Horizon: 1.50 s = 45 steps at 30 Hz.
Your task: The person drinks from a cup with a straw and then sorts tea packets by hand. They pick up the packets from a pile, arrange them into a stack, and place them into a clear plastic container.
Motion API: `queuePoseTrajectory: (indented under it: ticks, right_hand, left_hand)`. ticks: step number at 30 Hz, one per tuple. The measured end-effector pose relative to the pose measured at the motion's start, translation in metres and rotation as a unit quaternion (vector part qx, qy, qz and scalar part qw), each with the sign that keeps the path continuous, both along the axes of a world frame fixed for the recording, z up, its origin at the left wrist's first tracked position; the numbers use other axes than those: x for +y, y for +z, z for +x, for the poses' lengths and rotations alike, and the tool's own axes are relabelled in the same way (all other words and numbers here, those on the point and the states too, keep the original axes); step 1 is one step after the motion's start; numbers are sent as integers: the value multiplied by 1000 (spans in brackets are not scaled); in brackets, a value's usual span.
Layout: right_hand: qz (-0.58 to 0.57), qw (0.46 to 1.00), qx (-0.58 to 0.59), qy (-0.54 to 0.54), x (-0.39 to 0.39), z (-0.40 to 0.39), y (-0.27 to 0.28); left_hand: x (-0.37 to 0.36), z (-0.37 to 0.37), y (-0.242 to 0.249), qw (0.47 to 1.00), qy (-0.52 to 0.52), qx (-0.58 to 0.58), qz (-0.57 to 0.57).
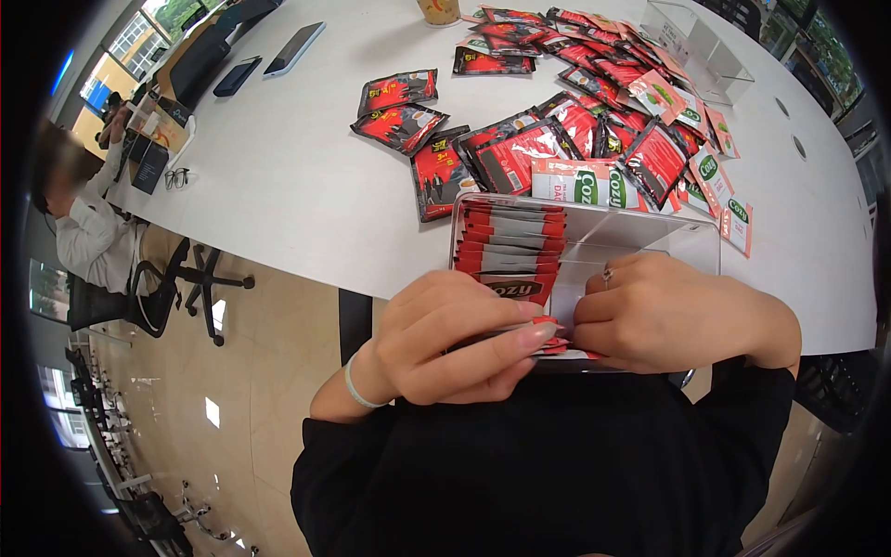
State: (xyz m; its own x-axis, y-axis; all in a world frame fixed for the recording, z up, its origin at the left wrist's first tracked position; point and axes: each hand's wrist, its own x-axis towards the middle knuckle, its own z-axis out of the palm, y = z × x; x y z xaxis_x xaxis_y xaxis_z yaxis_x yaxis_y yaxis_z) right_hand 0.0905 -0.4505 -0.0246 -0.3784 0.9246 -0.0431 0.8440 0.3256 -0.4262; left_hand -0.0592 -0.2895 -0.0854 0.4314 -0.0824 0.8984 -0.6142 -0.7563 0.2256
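A clear plastic box point(650, 223) sits at the table's near edge, right before me. In its left compartment a row of red sachets point(510, 243) stands on edge, packed one behind another. My left hand point(445, 339) is at the box's near left corner, its thumb and fingers closed on red sachets point(551, 345) at the front of that row. My right hand point(650, 311), wearing a ring, reaches into the right part of the box. Its fingers are curled close to the sachets at my left fingertips; whatever they hold is hidden.
Beyond the box spreads a loose heap of red-and-black sachets point(520, 153) with several pink and white Cozy sachets point(733, 223). A second clear box point(710, 60) stands at the back right. Phone point(295, 48), dark case point(238, 77), cup point(439, 9) and glasses point(176, 176) lie farther off. A seated person point(93, 213) is at left.
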Motion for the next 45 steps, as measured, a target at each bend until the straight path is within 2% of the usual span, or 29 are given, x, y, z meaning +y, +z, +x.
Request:
queuePoseTrajectory:
  ticks: [2, 4, 8, 11, 14, 19, 25, 27, 28, 33, 39, 45]
  right_hand:
    - [4, 1000, -19, -9, -3, 3, 8]
    - [28, 998, 39, -38, -9, 16, 16]
    - [20, 991, 83, -100, -13, 41, 27]
    - [31, 989, 11, -141, -8, 38, 22]
    - [40, 987, 54, -146, -2, 17, 19]
    - [7, 991, 62, -122, 12, -1, -3]
    - [-16, 990, -41, -133, 24, 0, -14]
    - [17, 983, -114, -142, 23, 3, -20]
    - [17, 983, -114, -144, 22, 5, -19]
    - [4, 989, 80, -126, 18, 23, -10]
    - [78, 990, 63, -102, 18, 17, -14]
    - [60, 992, 15, -111, 19, 15, -12]
  left_hand:
    - [1, -1, 2, 999, 5, 38, -5]
    - [6, -4, -3, 999, 8, 36, 12]
    - [12, -7, -6, 998, 30, 46, 38]
    - [9, -3, -14, 999, 37, 6, -12]
    - [8, -3, -17, 999, 35, -10, -20]
    - [7, -2, -20, 1000, 16, 5, -18]
    - [7, 5, -24, 998, 1, -13, -56]
    - [7, 5, -21, 997, -1, 34, -75]
    - [11, 5, -24, 995, -33, 53, -72]
    - [5, 15, -34, 989, -67, 45, -127]
    - [-2, 24, -43, 981, -69, 16, -179]
    - [-1, 23, -42, 986, -56, 16, -158]
